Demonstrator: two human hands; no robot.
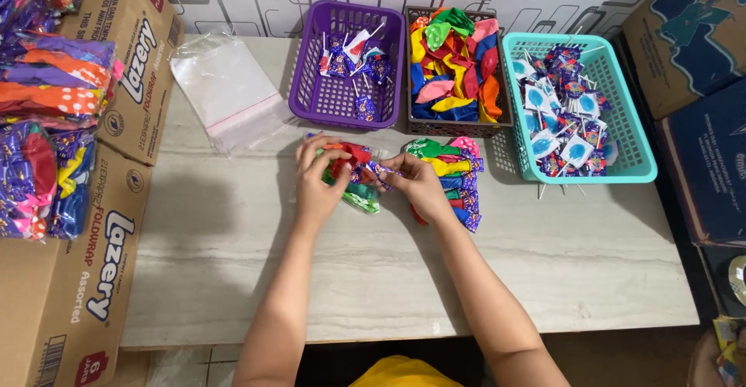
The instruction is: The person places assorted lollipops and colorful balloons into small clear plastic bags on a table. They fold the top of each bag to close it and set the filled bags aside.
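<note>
Three baskets stand beyond the hands: teal basket (637, 150), purple basket (311, 84), brown basket (414, 61). Filled packets (454, 177) lie beside the right hand (420, 185). Both it and the left hand (318, 185) pinch a clear packet (359, 177) between them.

Open tabletop (373, 278) spans the near half, from the near edge up to the two hands; passage here is unobstructed on both sides of the forearms. The far edge is blocked by three baskets set close together: purple basket (311, 99) on the left, brown basket (454, 127) in the middle, teal basket (633, 162) on the right. A flat clear bag (229, 92) lies far left. Cardboard boxes (85, 278) wall the left side; dark boxes (703, 123) close the right. A balloon pile (454, 177) sits just right of the hands.
</note>
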